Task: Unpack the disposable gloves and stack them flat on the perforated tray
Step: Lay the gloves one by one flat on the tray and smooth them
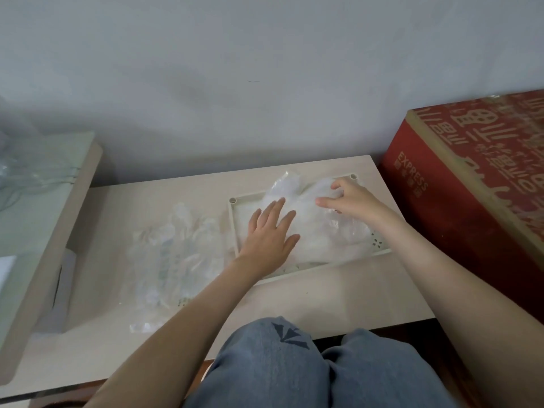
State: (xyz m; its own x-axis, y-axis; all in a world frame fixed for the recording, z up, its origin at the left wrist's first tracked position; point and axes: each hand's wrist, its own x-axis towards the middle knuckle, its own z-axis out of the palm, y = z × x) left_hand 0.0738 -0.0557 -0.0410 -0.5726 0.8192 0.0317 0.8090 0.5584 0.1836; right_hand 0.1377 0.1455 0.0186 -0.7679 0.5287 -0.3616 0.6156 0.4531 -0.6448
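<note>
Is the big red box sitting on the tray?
No: the red box stands to the right of the table, apart from the tray, which holds clear gloves.

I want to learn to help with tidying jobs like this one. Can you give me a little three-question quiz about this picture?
1. True or false: the left hand lies flat on the gloves in the perforated tray.
2. What stands to the right of the table? A) a red box B) a blue bucket C) a green chair
3. Fill in: more clear plastic lies on the table to the ____ of the tray.
Key: 1 true; 2 A; 3 left.
</note>
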